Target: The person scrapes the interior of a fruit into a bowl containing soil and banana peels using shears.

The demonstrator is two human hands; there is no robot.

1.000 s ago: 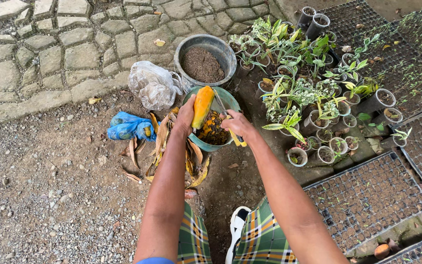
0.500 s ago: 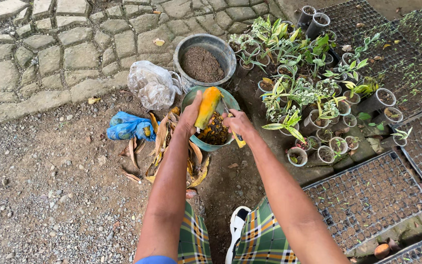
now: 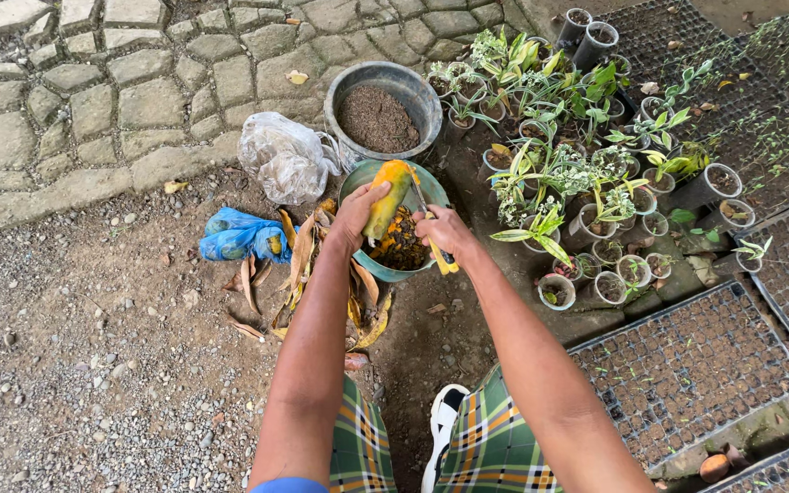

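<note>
Fruit: we hold a long orange-yellow fruit [image 3: 387, 199], perhaps a papaya though we cannot be sure, tilted over the green bucket, its upper end greenish.
Left hand: our left hand [image 3: 355, 215] grips the fruit from the left side, fingers clamped around its lower half.
Right hand: our right hand [image 3: 445, 234] is closed on a yellow-handled knife [image 3: 433, 239], the blade rising toward the fruit's right flank.
Green bucket: the green bucket [image 3: 369, 259] sits on the ground directly under both hands, and orange-brown scraps lie inside it.
Progress: we judge the peeling or cutting well begun, since much of the fruit shows bare orange flesh and scraps have gathered below; the greenish tip and whatever lies under our grip appear left to do.
Peels: long dried yellow-brown strips [image 3: 303, 265] lie on the dirt just left of the green bucket, some touching its base.
Bags: a crumpled clear plastic bag [image 3: 283, 164] rests near the stone paving's edge, and a blue bag [image 3: 235, 236] lies left of the peels.
Soil tub: a grey tub of dark soil [image 3: 378, 117] stands just beyond the green bucket, touching or nearly so.
Plants: many small potted seedlings [image 3: 595, 183] crowd the ground to the right.
Trays: black seedling trays [image 3: 687, 365] lie at the lower right.
Clothing: green plaid fabric [image 3: 486, 447] covers our knees at the bottom edge.
</note>
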